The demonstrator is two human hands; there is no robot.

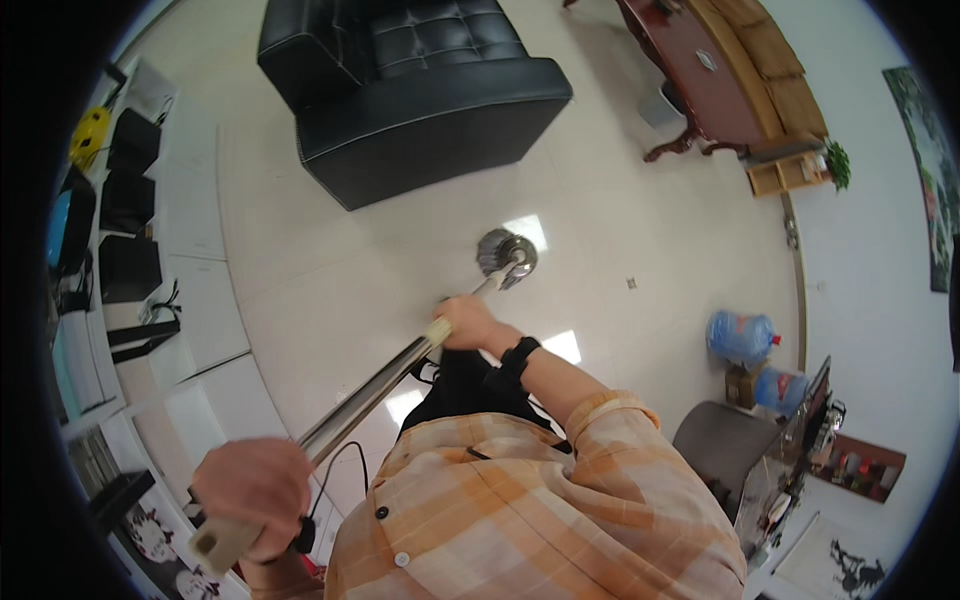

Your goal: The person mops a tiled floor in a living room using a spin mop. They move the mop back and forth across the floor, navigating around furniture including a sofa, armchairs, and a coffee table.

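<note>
A long metal mop handle [367, 394] slants from the lower left up towards the middle of the view. My left hand [255, 491] is closed around its upper part, near the beige plastic end. Further down, my right hand [472, 322] grips the pole just past a cream-coloured collar. The round mop head [508, 257], with a shiny metal-looking disc and grey strands, rests on the pale tiled floor [420, 262]. A black armchair [435, 142] stands beyond it.
White shelving [199, 300] with black boxes lines the left. At the right are a water jug [741, 335], a grey chair [724, 442] and a glossy desk. A reddish wooden table [697, 75] and a brown sofa [795, 97] stand at the upper right.
</note>
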